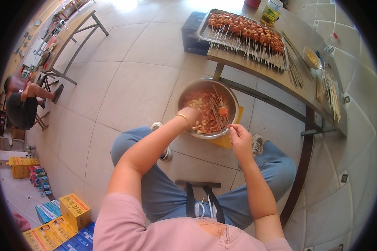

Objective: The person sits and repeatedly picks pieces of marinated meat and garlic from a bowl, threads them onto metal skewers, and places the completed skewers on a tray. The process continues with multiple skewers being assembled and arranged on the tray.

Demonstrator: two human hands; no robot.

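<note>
A large metal bowl [235, 94] on the floor holds reddish marinated meat pieces [209, 120] and pale pieces resembling garlic. My left hand [190, 116], with a gold-coloured bangle at the wrist, reaches into its near left side; the fingertips are blurred, and whether they grip anything cannot be told. Over the bowl's near right rim, my right hand [239, 138] pinches a thin skewer [228, 120] that has an orange-red piece [223, 112] near its far end. Several bare skewers [218, 116] lie across the meat and the rim.
At the right, a table [254, 73] bears a metal tray [204, 29] of loaded skewers, a lidded jar [271, 13], a small bowl [312, 58] of yellowish pieces and loose skewers [331, 94]. A blue crate [194, 31] stands behind it. Another person [22, 106] sits far left; yellow cartons [75, 210] stand lower left.
</note>
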